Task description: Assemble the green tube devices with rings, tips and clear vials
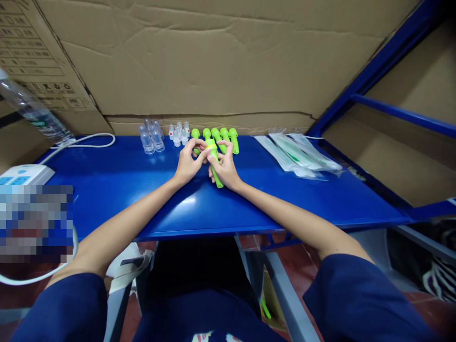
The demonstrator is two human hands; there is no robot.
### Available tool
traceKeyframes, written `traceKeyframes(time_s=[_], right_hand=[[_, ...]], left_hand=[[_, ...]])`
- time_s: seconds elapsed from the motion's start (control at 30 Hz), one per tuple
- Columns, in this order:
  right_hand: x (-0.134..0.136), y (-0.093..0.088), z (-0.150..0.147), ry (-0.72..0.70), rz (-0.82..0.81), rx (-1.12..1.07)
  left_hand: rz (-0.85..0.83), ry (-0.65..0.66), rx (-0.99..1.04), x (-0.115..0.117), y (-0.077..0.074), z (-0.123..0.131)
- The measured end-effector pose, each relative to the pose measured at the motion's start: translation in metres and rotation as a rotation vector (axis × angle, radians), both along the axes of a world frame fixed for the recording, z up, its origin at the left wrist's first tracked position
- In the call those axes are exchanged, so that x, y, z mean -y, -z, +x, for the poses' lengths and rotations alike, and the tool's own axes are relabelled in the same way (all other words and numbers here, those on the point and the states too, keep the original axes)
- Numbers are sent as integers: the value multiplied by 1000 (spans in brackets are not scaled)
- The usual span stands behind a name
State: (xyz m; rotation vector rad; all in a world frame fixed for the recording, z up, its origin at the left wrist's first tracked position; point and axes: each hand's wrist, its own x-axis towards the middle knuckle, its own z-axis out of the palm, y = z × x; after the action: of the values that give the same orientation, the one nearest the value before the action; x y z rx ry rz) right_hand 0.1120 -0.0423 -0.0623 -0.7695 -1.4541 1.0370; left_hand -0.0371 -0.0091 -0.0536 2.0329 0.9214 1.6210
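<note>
Above the middle of the blue table, a lime-green, torch-shaped plastic piece (217,176) is held between both hands, its wider head with a yellow-green band tilted away from me. My left hand (188,163) pinches the head with thumb and fingers. Around the handle and head, my right hand (228,168) is closed, index finger bent near the band. Behind the hands lie several similar green pieces (233,140) in a row, partly covered by my fingers. Left of them stand several small clear-and-white caps (177,137) and several clear plastic domed tubes (157,141).
Several flat clear packets (299,154) lie at the right of the blue table (160,209). A white power strip (30,175), its white cable (89,142) and a plastic bottle (35,111) are at the left. Cardboard (213,61) walls the back; a blue frame bar (370,66) rises right.
</note>
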Motion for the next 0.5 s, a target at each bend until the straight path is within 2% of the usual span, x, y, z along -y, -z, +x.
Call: traceKeyframes(time_s=[0.3, 0.5], right_hand=[[-14, 3, 4, -80, -50, -36], [-6, 0, 2, -53, -30, -4]], left_hand=[[22, -20, 20, -3, 4, 0], [41, -52, -19, -3, 2, -1]])
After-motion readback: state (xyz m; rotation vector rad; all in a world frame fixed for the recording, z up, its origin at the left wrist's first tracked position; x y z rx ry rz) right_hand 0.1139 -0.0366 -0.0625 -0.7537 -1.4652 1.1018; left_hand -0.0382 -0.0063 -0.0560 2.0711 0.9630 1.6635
